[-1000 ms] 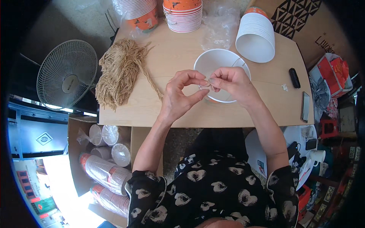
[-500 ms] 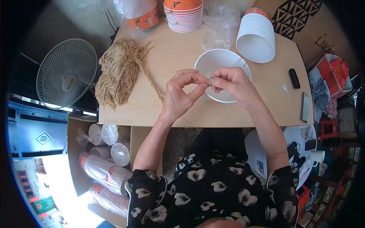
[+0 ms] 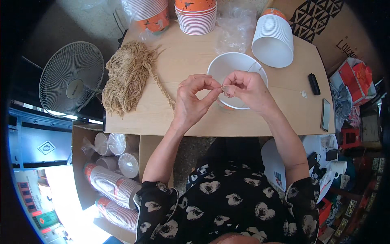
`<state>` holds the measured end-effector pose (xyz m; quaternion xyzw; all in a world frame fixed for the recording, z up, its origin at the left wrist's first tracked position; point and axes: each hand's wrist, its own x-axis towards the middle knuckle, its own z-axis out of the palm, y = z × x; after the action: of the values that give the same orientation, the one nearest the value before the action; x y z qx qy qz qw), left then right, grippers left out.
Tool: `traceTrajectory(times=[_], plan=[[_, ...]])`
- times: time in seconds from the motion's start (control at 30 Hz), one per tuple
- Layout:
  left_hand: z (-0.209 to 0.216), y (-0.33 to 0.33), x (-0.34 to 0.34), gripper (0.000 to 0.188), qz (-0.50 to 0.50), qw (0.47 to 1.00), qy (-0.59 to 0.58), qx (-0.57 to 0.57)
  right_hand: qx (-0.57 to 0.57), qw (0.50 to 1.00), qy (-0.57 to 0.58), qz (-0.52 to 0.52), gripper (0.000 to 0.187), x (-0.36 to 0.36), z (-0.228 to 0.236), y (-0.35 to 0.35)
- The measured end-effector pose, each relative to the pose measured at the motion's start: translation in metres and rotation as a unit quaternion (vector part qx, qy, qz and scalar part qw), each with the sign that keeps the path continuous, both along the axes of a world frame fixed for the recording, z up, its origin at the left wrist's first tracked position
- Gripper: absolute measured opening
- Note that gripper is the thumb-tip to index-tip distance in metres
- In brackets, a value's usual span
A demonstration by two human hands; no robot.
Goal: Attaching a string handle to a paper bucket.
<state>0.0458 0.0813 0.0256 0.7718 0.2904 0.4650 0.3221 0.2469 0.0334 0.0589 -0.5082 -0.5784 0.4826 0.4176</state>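
My left hand [image 3: 195, 95] and my right hand [image 3: 248, 90] meet fingertip to fingertip above the near rim of a white paper bucket [image 3: 221, 65]. Both are closed in a pinch. Whatever sits between the fingertips is too small and covered to name. A thin strand lies against the bucket's inner wall at the right. To the left rests a thick bundle of tan twine [image 3: 128, 79]. From it a twisted length [image 3: 162, 89] runs down the table and passes out of sight behind my left wrist.
Nested paper buckets [image 3: 273, 44] lie tipped at the back right; orange-patterned stacks [image 3: 196, 18] stand behind. Crumpled clear plastic [image 3: 237, 30] is between them. At right are a black object [image 3: 313, 84] and a phone [image 3: 326, 115]. A fan [image 3: 73, 81] and a carton of wrapped buckets [image 3: 113, 183] flank the left.
My fingertips have pressed closer together and shifted very slightly left. The tan bit that showed between them is now mostly covered. Bucket and twine bundle stay put.
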Motion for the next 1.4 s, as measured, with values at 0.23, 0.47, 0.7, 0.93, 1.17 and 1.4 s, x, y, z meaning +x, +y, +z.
traceTrajectory(times=[0.23,0.47,0.7,0.93,1.17,1.4], plan=[[-0.004,0.000,-0.002,0.005,-0.045,0.994,-0.043,-0.090,-0.011,1.000,0.028,0.003,0.005,0.001,0.000,-0.001],[-0.005,-0.001,-0.002,0.006,-0.057,0.986,-0.062,-0.140,-0.042,0.996,0.073,-0.012,0.010,0.004,0.001,0.000],[-0.007,0.000,-0.001,0.008,-0.047,0.993,-0.052,-0.096,-0.002,1.000,0.019,0.006,0.011,-0.002,0.004,0.000],[-0.003,-0.001,-0.001,0.008,-0.044,0.996,-0.036,-0.073,0.000,1.000,0.029,-0.008,0.008,-0.001,0.002,-0.001],[0.000,-0.001,-0.002,0.008,-0.060,0.996,-0.016,-0.069,0.007,0.999,0.046,-0.006,0.011,0.001,-0.006,0.001],[0.001,-0.002,-0.003,0.008,-0.060,0.997,-0.003,-0.054,0.041,0.997,0.051,-0.039,0.012,-0.002,-0.002,-0.002]])
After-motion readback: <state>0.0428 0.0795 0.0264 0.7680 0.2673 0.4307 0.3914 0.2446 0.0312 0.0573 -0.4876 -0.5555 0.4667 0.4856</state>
